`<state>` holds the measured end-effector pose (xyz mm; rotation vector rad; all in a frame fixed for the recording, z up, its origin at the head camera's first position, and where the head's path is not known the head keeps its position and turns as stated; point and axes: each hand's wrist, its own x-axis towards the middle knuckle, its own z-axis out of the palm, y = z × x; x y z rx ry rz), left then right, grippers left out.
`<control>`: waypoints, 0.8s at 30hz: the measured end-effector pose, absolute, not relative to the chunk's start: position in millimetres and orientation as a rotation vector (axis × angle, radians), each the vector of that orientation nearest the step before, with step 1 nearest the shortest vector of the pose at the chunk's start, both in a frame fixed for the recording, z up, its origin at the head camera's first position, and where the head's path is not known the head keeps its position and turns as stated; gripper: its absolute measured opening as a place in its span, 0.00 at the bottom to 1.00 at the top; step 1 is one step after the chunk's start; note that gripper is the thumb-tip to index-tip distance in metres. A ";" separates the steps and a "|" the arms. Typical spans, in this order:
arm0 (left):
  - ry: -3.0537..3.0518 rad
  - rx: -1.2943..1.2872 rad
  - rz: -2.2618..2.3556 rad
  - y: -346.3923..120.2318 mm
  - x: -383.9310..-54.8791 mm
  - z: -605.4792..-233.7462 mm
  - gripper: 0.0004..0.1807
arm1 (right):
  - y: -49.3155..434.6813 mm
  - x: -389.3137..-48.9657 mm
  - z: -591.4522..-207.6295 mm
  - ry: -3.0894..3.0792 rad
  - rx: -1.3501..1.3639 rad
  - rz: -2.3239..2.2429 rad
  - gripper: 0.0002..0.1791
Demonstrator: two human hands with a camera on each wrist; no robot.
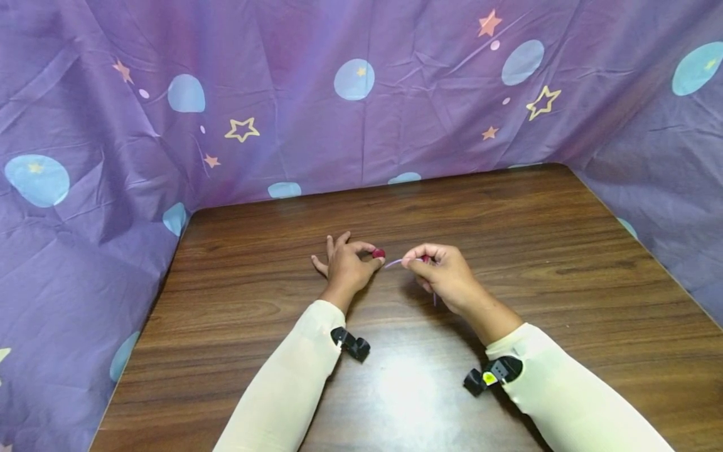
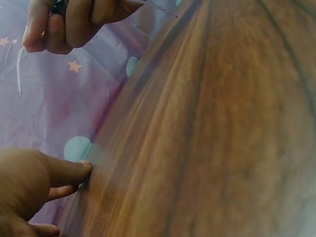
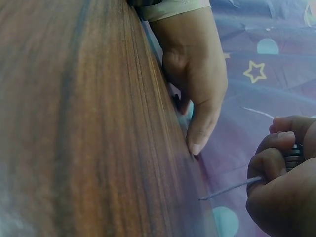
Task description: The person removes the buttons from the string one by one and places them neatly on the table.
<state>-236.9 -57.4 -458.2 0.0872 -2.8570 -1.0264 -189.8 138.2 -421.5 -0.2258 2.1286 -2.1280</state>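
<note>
Above the table's middle, my left hand (image 1: 347,269) pinches a small dark red round piece (image 1: 379,253) between thumb and index finger, its other fingers spread. It looks like a bead, though its kind is unclear. Just to the right, my right hand (image 1: 449,276) pinches a thin pale purple string (image 1: 393,262). One end of the string points at the red piece, with a small gap between them; the other tail (image 3: 229,188) hangs below the fist. Inside the right hand's fingers sits another red piece (image 1: 426,258), mostly hidden, showing as a dark ridged thing (image 3: 295,157) in the right wrist view.
Both hands are over a brown wood-grain table (image 1: 254,364), with a bright light reflection near its front. A purple cloth (image 1: 305,81) with stars and blue spots hangs behind it and at both sides. Black wrist cameras (image 1: 351,344) sit on the pale sleeves.
</note>
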 end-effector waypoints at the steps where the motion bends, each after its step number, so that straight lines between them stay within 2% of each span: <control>1: -2.859 0.085 -1.020 -57.3 -236.8 -457.9 0.14 | 138.3 -189.8 -421.7 2.129 -0.227 -2.128 0.04; 19: -2.889 0.068 -0.990 -58.0 -238.2 -459.0 0.16 | 137.6 -189.8 -422.8 2.125 -0.202 -2.119 0.04; 24: -2.885 0.061 -0.988 -59.0 -237.1 -458.7 0.17 | 137.2 -189.2 -422.6 2.102 -0.197 -2.130 0.12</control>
